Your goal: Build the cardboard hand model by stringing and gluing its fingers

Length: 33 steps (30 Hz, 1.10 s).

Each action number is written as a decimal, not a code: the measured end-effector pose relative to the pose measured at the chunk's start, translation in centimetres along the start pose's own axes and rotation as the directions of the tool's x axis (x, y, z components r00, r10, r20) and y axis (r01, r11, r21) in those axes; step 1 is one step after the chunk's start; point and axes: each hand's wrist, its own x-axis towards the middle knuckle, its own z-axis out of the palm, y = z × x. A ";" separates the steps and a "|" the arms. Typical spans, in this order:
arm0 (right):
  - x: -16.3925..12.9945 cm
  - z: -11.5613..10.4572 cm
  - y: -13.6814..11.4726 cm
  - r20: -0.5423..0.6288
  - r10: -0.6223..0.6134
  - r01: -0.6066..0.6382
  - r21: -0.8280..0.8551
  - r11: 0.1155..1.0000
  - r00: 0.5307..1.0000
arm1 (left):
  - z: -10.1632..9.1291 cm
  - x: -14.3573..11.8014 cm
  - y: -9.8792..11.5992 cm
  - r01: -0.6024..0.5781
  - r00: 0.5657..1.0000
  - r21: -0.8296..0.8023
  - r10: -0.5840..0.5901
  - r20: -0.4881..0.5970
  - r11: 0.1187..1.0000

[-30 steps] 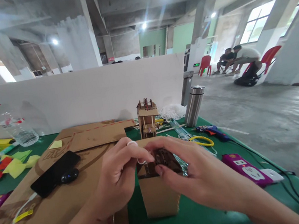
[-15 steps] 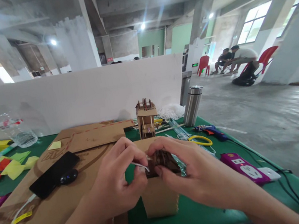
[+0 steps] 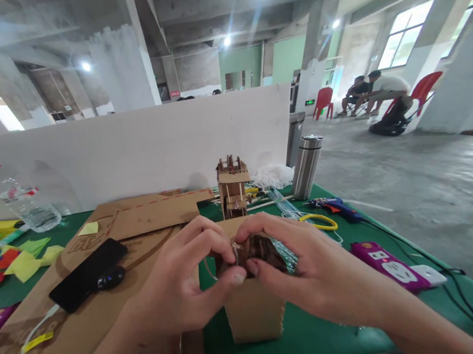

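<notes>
A small cardboard box (image 3: 256,314) stands upright on the green table, with dark brown cardboard parts (image 3: 257,249) at its top. My left hand (image 3: 189,274) is closed in a pinch at the box's left upper edge, holding a thin pale string (image 3: 207,267) that curves in a loop behind the fingers. The thumb and fingers of my right hand (image 3: 307,267) grip the brown top parts from the right. The exact spot where the string meets the box is partly hidden by my fingertips.
Behind the box stands a cardboard model (image 3: 233,186), with a steel flask (image 3: 307,167) to its right. A glue gun (image 3: 335,209), yellow-handled scissors (image 3: 319,222) and a purple power strip (image 3: 385,267) lie right. Leftward are a phone (image 3: 88,275), a mouse (image 3: 110,278) and a bottle (image 3: 19,196).
My left fingertips have shifted slightly right, closer to the brown parts. The string's free end no longer sticks out; it now bends in a loop. My right hand keeps its grip.
</notes>
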 end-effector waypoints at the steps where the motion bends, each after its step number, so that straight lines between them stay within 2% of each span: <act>1: 0.0 0.0 0.0 -0.004 -0.004 0.004 -0.002 1.000 1.000 | -0.1 0.0 -0.3 0.007 1.000 -0.038 -0.007 0.001 0.999; 4: 0.0 -0.2 0.1 -0.012 -0.022 0.022 0.005 1.000 1.000 | -0.9 0.0 -1.1 0.074 0.997 -0.186 -0.066 0.048 0.980; 6: 0.0 -0.3 0.1 -0.005 -0.019 0.019 0.017 1.000 1.000 | -1.9 -0.1 -1.3 0.072 0.993 -0.203 -0.051 0.106 0.977; 7: 0.0 -0.3 0.2 -0.002 -0.013 0.013 0.018 1.000 1.000 | -2.4 -0.1 -1.4 0.036 0.991 -0.160 -0.015 0.132 0.986; 9: -0.1 -0.4 0.3 0.001 0.003 -0.003 0.005 1.000 1.000 | -3.5 0.0 -1.2 -0.051 0.976 0.024 0.044 0.215 0.998; 12: -0.2 -0.4 0.4 -0.012 0.010 -0.010 -0.013 1.000 1.000 | -4.6 0.2 -1.1 -0.174 0.955 0.315 0.083 0.283 0.933; 15: -0.3 -0.3 0.4 -0.021 -0.002 0.002 0.005 1.000 1.000 | -4.9 0.4 -1.2 -0.247 0.946 0.378 0.137 0.295 0.892; 17: -0.2 -0.2 0.4 -0.022 -0.006 0.006 0.016 1.000 1.000 | -4.6 0.6 -1.2 -0.218 0.961 0.300 0.151 0.232 0.929; 19: -0.1 -0.1 0.3 -0.022 -0.015 0.015 0.016 1.000 1.000 | -3.8 0.9 -1.1 -0.121 0.988 0.166 0.102 0.117 0.979; 22: 0.0 0.2 0.2 -0.020 -0.001 0.001 0.014 1.000 1.000 | -2.1 1.6 -0.9 0.097 0.995 -0.054 -0.098 -0.032 0.994; 25: 0.1 0.3 0.2 -0.036 0.027 -0.025 0.036 0.999 0.999 | -0.3 2.3 -0.7 0.225 0.966 -0.293 -0.252 -0.057 0.929; 29: -0.1 0.2 0.4 -0.048 0.015 -0.013 0.055 0.998 0.999 | 0.8 2.5 -0.5 0.275 0.930 -0.519 -0.361 -0.071 0.809; 33: -0.2 0.1 0.4 -0.031 0.007 -0.004 0.085 0.996 0.999 | 0.4 1.8 -0.4 0.187 0.956 -0.640 -0.289 -0.057 0.745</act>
